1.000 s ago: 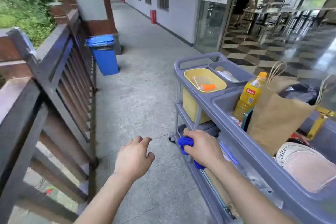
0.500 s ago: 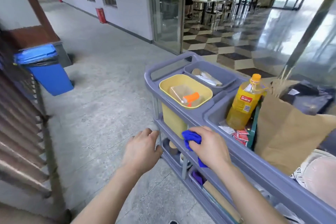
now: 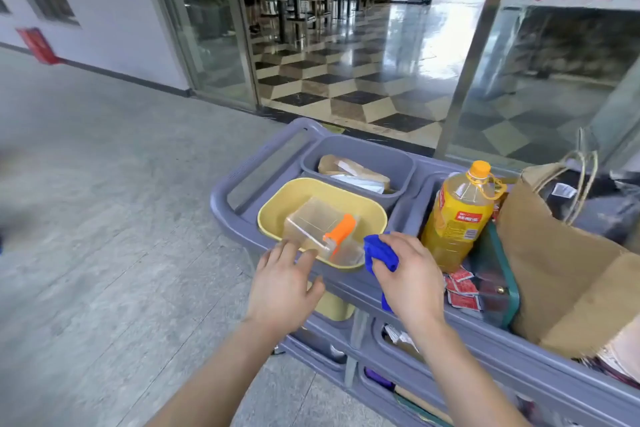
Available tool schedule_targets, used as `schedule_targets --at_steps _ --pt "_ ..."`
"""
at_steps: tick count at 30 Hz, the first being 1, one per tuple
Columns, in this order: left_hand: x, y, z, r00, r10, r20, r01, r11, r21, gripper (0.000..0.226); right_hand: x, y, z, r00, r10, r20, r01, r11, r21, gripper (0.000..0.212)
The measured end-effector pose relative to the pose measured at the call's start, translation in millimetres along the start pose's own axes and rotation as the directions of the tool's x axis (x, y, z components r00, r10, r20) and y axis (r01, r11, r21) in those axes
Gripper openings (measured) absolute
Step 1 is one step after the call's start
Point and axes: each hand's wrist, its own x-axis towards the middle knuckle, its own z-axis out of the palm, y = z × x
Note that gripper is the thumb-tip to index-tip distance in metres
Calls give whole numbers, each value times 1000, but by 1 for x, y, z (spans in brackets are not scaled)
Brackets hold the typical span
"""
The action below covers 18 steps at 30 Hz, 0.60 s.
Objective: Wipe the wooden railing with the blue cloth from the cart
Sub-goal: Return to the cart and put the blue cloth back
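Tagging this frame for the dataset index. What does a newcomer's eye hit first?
The blue cloth, bunched in the right hand, stands out low in the centre, over the front rim of the grey cart. Just left of it, the open left hand is at the near rim of a yellow tub holding a clear box. Right of them stand a yellow oil bottle and a brown paper bag.

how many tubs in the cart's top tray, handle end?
2. Yellow tub at the near edge, by the left hand; grey tub right behind it, farther from the person. Lower shelves are mostly hidden, so more may sit there.
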Motion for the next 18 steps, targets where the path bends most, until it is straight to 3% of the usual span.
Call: schedule_targets --at_steps 3,7,12,18 --pt "34 -22 12 989 146 27 -146 989 5 50 3 -7 26 986 73 -150 -88 991 -98 38" --pt "64 -42 26 945 309 104 -311 951 2 57 10 -17 55 953 193 -233 -238 954 -181 40" --pt "94 -53 52 871 468 150 -475 880 12 48 3 -22 83 911 387 -141 -408 801 -438 44" --pt "116 -54 75 851 469 237 -490 871 34 58 8 -19 84 904 412 -117 -417 784 -460 44"
